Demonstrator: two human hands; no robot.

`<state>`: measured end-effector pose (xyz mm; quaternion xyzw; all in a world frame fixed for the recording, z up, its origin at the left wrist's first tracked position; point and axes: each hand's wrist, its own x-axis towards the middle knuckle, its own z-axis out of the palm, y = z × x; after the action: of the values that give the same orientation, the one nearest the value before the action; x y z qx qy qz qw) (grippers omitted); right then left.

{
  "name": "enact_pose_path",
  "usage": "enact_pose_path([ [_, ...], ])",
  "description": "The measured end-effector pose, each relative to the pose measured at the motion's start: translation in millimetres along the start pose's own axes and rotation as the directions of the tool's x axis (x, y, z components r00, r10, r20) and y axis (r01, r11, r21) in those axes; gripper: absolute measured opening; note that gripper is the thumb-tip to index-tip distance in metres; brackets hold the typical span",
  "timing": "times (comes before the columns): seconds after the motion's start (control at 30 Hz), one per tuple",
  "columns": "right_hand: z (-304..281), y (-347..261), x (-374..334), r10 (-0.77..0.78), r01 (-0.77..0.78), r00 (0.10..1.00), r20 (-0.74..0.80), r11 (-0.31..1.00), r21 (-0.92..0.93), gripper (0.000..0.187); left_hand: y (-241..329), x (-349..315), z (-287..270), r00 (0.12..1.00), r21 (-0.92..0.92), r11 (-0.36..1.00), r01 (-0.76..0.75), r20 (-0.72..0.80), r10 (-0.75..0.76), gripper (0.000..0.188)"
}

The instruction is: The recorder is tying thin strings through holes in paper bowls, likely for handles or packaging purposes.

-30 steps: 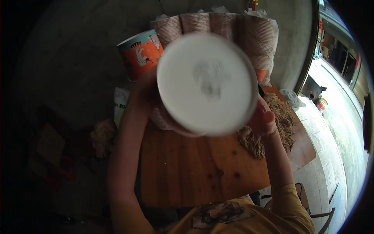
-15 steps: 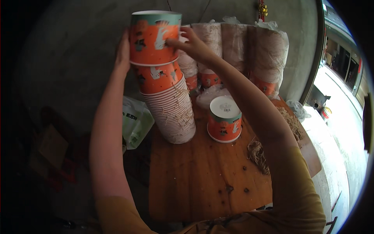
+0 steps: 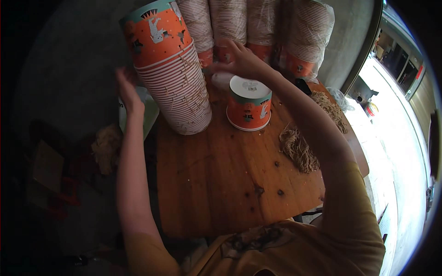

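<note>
A tall stack of nested paper tubs (image 3: 177, 92) stands upside down on the wooden table (image 3: 216, 184), its top tub orange and green with printed figures. Strands of string run down the stack's right side. Just off its left side is my left hand (image 3: 129, 92), open and holding nothing. Over on the right, my right hand (image 3: 244, 62) hangs open in the air, slightly blurred, with fingers apart. Below and behind it, a single upside-down paper tub (image 3: 248, 106) with a white base sits on the table.
Several plastic-wrapped stacks of tubs (image 3: 307, 34) line the table's back by the wall. Bundles of tan string (image 3: 299, 149) lie at the right, near a clear plastic bag (image 3: 340, 99). A pale green bag (image 3: 149, 115) is left of the stack.
The tub my hands held above the stack now sits down on it. Both hands have let go and moved apart. The view has tilted downward.
</note>
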<state>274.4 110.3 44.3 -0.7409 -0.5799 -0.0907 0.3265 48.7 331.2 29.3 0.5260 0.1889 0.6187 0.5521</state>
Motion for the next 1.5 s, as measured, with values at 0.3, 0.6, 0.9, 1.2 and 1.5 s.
enact_pose_path([
  [0.3,2,68,-72,0.204,-0.178,0.941,0.269,0.977,-0.116,0.092,-105,-228,23,0.733,0.027,0.764,0.645,0.263,-0.628,0.021],
  [0.6,-31,60,-95,0.266,-0.257,0.938,0.222,0.964,-0.068,0.078,-129,-219,76,0.393,-0.163,0.369,0.915,0.566,-0.725,0.031],
  [0.9,-81,79,-132,0.220,-0.220,0.975,0.019,0.964,0.150,0.078,-124,-199,126,0.476,-0.032,0.549,0.835,0.543,-0.692,0.027],
  [1.2,-162,93,-188,0.344,-0.243,0.938,-0.047,0.746,0.620,0.064,-159,-172,136,0.579,-0.066,0.592,0.803,0.317,-0.751,0.025],
  [1.5,-89,63,-284,0.499,0.043,0.841,0.210,-0.449,0.892,0.075,-105,-168,161,0.822,0.546,0.703,-0.456,0.561,0.098,0.029],
])
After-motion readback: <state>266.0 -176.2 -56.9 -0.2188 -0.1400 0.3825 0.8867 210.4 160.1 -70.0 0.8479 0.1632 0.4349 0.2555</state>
